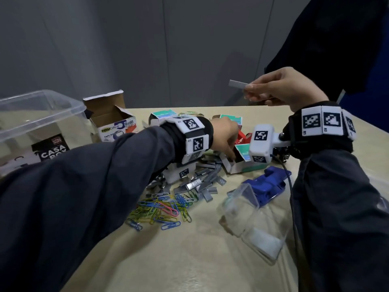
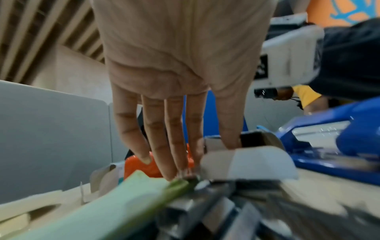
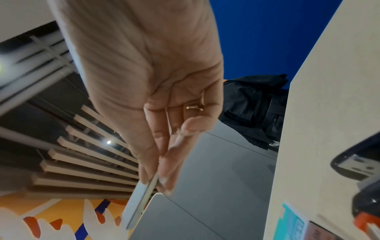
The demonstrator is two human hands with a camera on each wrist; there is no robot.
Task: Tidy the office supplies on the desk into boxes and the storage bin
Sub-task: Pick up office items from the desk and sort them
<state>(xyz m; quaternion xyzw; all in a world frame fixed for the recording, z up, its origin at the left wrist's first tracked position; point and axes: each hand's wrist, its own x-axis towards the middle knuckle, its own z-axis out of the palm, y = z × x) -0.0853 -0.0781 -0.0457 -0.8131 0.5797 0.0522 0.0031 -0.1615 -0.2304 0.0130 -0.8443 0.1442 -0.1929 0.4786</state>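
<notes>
Head view. Right hand (image 1: 280,89): raised above the desk (image 1: 189,260), thumb and fingers pinching one staple strip (image 1: 237,84) by its end. Left hand (image 1: 225,137): reaching down to the small staple box (image 1: 237,163), thumb at its open mouth, apparently steadying it. Staples (image 1: 202,178): a loose heap still on the desk beside that box. Paper clips (image 1: 162,209): coloured pile, unsorted, nearer the person. Blue stapler (image 1: 267,184): lying on the desk. Clear case (image 1: 252,224): open, beside the stapler; contents hard to tell. Storage bin (image 1: 42,114): far left, well apart from the heap, nothing loaded that can be made out. Tape box (image 1: 113,121): open, next to the bin. Further teal boxes behind the left hand, state unclear.

Left wrist view. Left hand (image 2: 180,73): fingers straight, tips down against the box's side flap, thumb inside the staple box (image 2: 246,162) opening. Red item (image 2: 141,167) behind the fingertips, identity unclear. Staples (image 2: 216,211) blurred in the foreground.

Right wrist view. Right hand (image 3: 148,81): fingertips pressed together on the staple strip (image 3: 139,201); nothing else held.

Progress, as judged: early. One strip in transit to its box; most staples, all clips, the stapler and the bin loading remain.
</notes>
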